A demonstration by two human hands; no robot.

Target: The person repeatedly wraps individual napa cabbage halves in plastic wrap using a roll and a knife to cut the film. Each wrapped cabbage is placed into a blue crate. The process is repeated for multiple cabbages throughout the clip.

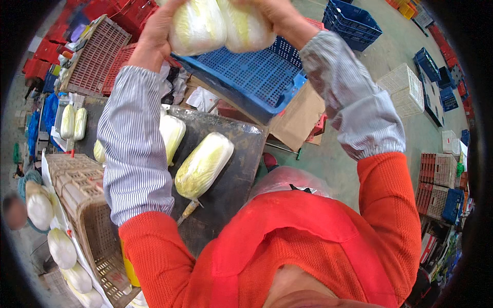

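Observation:
Two wrapped napa cabbages, a left one [198, 29] and a right one [246, 29], are held side by side over the far end of a blue plastic crate [246, 77]. My left hand [156, 34] grips the left cabbage from its outer side. Against the right cabbage's outer side is my right hand [279, 15]; its fingers are partly cut off by the top edge. Another wrapped cabbage [204, 165] lies on the dark tabletop [231, 208], with a knife [187, 213] at its lower end. My left sleeve partly covers one more cabbage [171, 134].
Cardboard [298, 115] lies beside the blue crate. A beige plastic crate [92, 204] stands at left, with several cabbages [61, 248] beyond it. Stacked blue crates [350, 25] and a white basket [402, 90] are on the floor. A person [17, 210] is at far left.

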